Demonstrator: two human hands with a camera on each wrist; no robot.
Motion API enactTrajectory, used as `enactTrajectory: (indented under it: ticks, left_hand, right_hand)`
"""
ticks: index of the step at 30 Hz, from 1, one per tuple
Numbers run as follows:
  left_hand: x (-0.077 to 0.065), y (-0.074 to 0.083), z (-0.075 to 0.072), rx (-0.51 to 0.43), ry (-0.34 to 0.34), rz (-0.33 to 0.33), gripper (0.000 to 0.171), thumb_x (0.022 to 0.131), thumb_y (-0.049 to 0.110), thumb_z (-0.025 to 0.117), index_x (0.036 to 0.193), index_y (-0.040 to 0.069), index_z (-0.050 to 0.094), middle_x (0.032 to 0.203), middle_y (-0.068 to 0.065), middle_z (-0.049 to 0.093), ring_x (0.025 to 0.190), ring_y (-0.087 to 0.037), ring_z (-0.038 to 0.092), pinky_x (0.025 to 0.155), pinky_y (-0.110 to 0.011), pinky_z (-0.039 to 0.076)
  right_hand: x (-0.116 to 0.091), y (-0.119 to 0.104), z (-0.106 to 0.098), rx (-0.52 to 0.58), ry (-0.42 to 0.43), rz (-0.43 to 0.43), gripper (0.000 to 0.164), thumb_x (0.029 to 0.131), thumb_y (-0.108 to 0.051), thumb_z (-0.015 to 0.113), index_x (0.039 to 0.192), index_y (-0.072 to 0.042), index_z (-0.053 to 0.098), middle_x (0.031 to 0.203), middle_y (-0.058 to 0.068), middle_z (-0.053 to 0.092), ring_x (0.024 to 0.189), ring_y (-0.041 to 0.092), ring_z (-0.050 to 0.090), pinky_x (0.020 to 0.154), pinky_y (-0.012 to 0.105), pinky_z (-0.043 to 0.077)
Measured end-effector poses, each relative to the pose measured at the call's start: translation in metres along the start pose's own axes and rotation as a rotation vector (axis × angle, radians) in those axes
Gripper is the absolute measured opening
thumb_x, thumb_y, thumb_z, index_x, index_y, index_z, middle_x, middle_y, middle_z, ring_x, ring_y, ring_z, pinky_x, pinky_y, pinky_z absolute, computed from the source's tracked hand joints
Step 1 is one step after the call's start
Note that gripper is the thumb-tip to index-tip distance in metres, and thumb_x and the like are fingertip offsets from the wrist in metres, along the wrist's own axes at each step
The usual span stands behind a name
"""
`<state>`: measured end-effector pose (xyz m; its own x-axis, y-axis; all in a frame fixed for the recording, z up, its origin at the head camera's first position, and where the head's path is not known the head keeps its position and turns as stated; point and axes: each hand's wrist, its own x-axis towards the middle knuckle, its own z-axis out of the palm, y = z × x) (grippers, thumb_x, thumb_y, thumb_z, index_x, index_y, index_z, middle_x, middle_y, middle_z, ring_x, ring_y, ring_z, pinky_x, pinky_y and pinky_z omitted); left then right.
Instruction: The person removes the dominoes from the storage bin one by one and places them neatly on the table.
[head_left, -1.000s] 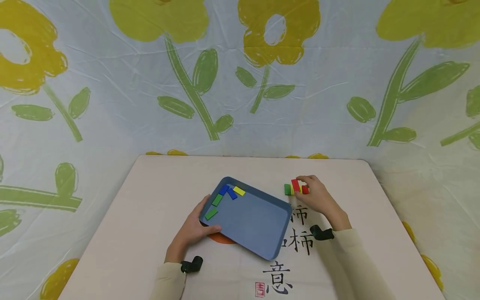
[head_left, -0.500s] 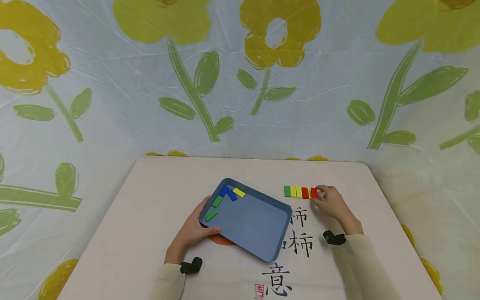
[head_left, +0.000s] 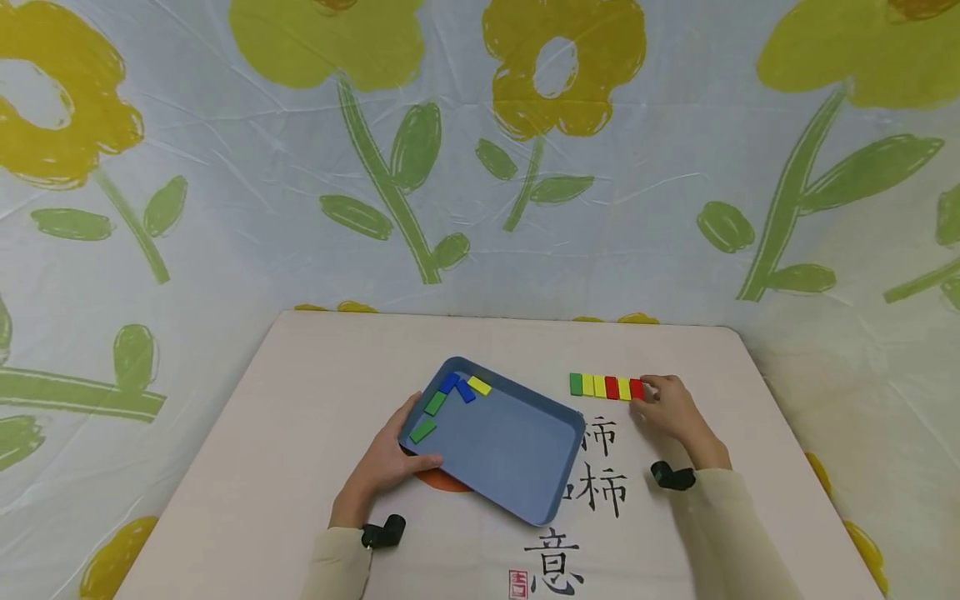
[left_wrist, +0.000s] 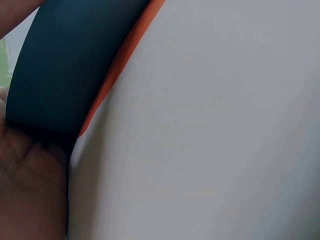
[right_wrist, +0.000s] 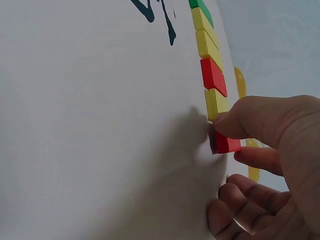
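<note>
My left hand (head_left: pixel 384 460) grips the near left corner of a blue-grey tray (head_left: pixel 498 450), thumb over the rim. In the left wrist view, the tray's dark side wall (left_wrist: pixel 70 65) lies against the palm. Inside the tray are two blue blocks, a yellow block (head_left: pixel 479 385) and two green blocks. To the tray's right, a row of flat blocks runs green, yellow, yellow, red, yellow, red. At its right end my right hand (head_left: pixel 677 414) pinches the last red block (right_wrist: pixel 228 144) between thumb and index finger, beside a yellow block (right_wrist: pixel 216 103).
The pale table mat (head_left: pixel 345 350) carries black brush characters (head_left: pixel 555 562) and a small red seal print. An orange print shows partly from under the tray. A flower-patterned cloth (head_left: pixel 285 167) stands behind the table and along its sides.
My right hand has carried the red block from above the row, rightward and down, to the row's right end, then pushed it slightly right. My left hand and the tray stay put.
</note>
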<state>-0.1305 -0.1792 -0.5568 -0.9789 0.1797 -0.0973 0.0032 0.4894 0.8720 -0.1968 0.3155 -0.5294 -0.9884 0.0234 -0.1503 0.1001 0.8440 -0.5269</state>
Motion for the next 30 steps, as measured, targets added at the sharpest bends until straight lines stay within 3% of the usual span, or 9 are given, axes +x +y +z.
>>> enactTrajectory:
  ticks: [30]
  left_hand:
    - [-0.0010,0.0016,0.0002,0.000,-0.002,-0.015,0.115,0.073,0.044,0.092,0.164,0.035,0.023,0.170,-0.003,0.027,0.156,-0.034,0.028,0.121,-0.065,0.026]
  right_hand:
    - [0.0019,0.0011,-0.0059,-0.004,-0.038,0.001,0.060,0.095,-0.019,0.068,0.145,0.008,0.047,0.144,0.040,0.036,0.117,0.050,0.053,0.097,0.061,0.053]
